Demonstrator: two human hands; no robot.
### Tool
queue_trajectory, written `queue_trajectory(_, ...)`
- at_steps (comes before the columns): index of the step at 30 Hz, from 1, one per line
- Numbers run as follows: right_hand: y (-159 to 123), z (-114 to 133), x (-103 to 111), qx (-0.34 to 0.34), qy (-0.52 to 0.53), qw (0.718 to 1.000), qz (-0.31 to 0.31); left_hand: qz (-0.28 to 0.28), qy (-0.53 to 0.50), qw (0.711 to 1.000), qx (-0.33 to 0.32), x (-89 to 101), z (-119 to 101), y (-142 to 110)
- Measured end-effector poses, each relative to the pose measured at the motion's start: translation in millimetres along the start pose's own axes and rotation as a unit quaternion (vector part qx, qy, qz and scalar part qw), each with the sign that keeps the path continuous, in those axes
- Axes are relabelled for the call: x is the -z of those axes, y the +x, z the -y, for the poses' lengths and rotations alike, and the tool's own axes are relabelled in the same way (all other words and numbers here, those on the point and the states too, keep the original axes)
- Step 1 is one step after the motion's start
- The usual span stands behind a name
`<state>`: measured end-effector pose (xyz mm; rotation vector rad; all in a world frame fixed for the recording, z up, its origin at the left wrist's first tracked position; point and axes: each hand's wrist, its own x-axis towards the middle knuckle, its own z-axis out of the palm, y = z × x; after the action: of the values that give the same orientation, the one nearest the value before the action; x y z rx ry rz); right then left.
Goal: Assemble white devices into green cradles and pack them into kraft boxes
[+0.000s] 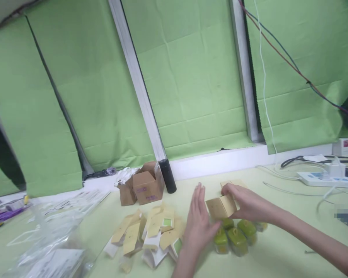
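Observation:
My right hand (248, 204) is closed on a small tan cardboard box (221, 207) and holds it just above the pale green table (278, 251). To the left of the box, my left hand (198, 222) is raised with its fingers stretched out, its thumb close to the box's lower edge. Under the box lie several small green objects (234, 237) bunched together. A heap of flat, unfolded tan and white cartons (150, 233) lies to the left of my left hand.
Brown cardboard boxes (143, 187) and a black cylinder (167, 175) stand by the white ledge. Clear plastic bags (46, 239) cover the left side. A white power strip (327, 177) with cables lies at the right. Green sheets (191, 77) hang behind.

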<state>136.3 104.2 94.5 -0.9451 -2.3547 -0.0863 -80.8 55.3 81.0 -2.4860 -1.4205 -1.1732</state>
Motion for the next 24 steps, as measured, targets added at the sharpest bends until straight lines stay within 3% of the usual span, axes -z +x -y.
queue_trajectory(4, -10.5, 16.9, -14.4, 0.036, 0.004, 0.997, -0.062, 0.053, 0.017, 0.998, -0.029, -8.6, -15.3, -0.6)
queue_trajectory(8, -22.0, 18.0, -26.7, 0.078, -0.009, 0.991, -0.104, 0.090, 0.070, 0.993, 0.041, 0.1, -13.7, -6.4)
queue_trajectory(11, -27.4, 27.1, -18.2, 0.115, 0.032, 0.992, -0.048, 0.092, 0.067, 0.991, 0.069, -3.5, -5.6, -16.7)
queue_trajectory(13, -27.4, 36.1, -8.9, 0.093, 0.079, 0.992, 0.019, 0.085, 0.079, 0.992, 0.047, -9.4, -1.1, -23.5)
queue_trajectory(15, -25.1, 43.3, -3.7, 0.053, 0.061, 0.995, 0.055, 0.081, 0.099, 0.992, 0.009, -14.9, -0.5, -27.9)
queue_trajectory(19, -19.4, 44.3, -9.8, 0.040, -0.057, 0.998, 0.011, 0.091, 0.127, 0.986, -0.064, -19.6, -6.5, -28.8)
queue_trajectory(21, -17.4, 37.1, -13.0, 0.018, 0.005, 0.999, -0.037, 0.073, 0.095, 0.991, -0.052, -18.1, -6.4, -27.4)
queue_trajectory(24, -14.7, 17.2, -11.1, -0.076, 0.169, 0.980, -0.075, 0.025, 0.051, 0.998, 0.006, -11.6, 0.7, -25.6)
